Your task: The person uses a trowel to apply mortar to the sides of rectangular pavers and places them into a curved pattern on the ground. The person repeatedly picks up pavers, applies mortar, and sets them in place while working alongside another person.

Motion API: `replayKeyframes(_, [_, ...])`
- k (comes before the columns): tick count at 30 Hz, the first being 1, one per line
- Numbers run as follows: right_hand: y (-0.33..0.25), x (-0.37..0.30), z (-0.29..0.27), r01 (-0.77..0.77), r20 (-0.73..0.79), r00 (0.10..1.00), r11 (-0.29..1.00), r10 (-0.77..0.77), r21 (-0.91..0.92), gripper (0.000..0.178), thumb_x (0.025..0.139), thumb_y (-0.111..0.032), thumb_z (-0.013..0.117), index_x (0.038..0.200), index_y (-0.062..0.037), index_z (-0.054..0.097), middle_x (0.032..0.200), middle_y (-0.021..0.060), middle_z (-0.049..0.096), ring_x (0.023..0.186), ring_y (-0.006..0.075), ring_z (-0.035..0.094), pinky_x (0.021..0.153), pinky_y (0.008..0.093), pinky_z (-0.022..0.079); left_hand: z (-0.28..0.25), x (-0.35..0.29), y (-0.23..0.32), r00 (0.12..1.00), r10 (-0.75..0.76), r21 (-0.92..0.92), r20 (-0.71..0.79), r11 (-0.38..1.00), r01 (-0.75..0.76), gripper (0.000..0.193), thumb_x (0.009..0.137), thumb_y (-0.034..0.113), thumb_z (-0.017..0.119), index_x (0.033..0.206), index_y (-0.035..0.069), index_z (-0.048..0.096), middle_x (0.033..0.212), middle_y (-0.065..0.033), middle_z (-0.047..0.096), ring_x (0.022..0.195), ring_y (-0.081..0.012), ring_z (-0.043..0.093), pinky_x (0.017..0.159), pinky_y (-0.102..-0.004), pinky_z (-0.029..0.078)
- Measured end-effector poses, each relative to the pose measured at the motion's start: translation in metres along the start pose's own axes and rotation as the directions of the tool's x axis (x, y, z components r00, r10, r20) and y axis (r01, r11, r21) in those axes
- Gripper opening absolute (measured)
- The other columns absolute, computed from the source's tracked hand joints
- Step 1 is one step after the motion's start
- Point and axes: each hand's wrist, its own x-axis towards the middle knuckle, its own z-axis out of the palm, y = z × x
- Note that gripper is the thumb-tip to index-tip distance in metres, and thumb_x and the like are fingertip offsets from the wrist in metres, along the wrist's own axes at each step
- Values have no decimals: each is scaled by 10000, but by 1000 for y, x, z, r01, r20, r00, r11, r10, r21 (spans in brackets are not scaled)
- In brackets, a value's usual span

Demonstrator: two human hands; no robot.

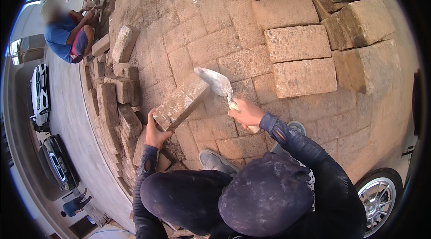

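While your left grip (157, 134) held a tan rectangular brick (182, 102) over brown block paving (215, 43), your right grip (248, 113) clasped the pale handle (233, 105) of a pointed grey metal trowel (222, 87). Its blade (213, 80) was beside the brick.

Dark long sleeves (310, 145), pale-smudged dark trousers (265, 194) and grey shoes (214, 161) are worn.

My feed's bright: diffuse daylight, soft shadows btwn the stacked blocks (298, 43), trowel blade (216, 81) catching light. Ctr fairly sharp; fisheye bends the paving's (215, 46) L edge, pic corners black. Co-worker's head (54, 11) blurred.
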Motion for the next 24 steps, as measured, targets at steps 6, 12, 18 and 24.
replayKeyframes(6, [22,5,-1,-117,26,993,988,115,98,307,914,-233,581,1019,41,491,646,130,594,454,215,616,438,372,491,20,8,8,999,11,-152,-30,988,-15,897,664,22,857,1401,32,345,1274,-148,562,1178,-235,589,1020,-371,483])
replayKeyframes(12, [21,-92,-6,-41,-119,991,988,59,150,311,952,-254,595,1033,36,518,595,70,577,453,175,602,442,337,452,25,48,59,959,253,69,-124,967,-246,813,673,157,864,1349,29,432,1237,-124,584,1121,-248,602,989,-394,491])
replayKeyframes(18, [-1,-222,-48,-75,-101,989,947,112,312,184,970,-205,629,1010,-63,521,646,-2,529,495,99,516,469,272,418,42,96,198,933,359,350,-16,877,-331,773,570,235,849,1235,5,529,1062,-180,656,1007,-314,653,924,-389,502])
replayKeyframes(24, [-11,-287,-62,-84,-231,933,791,276,606,154,953,-124,634,1012,-63,505,673,32,512,500,122,496,473,288,423,67,114,314,657,736,288,162,602,-745,813,617,182,862,1315,21,477,1287,-172,575,1189,-357,575,1022,-423,460])
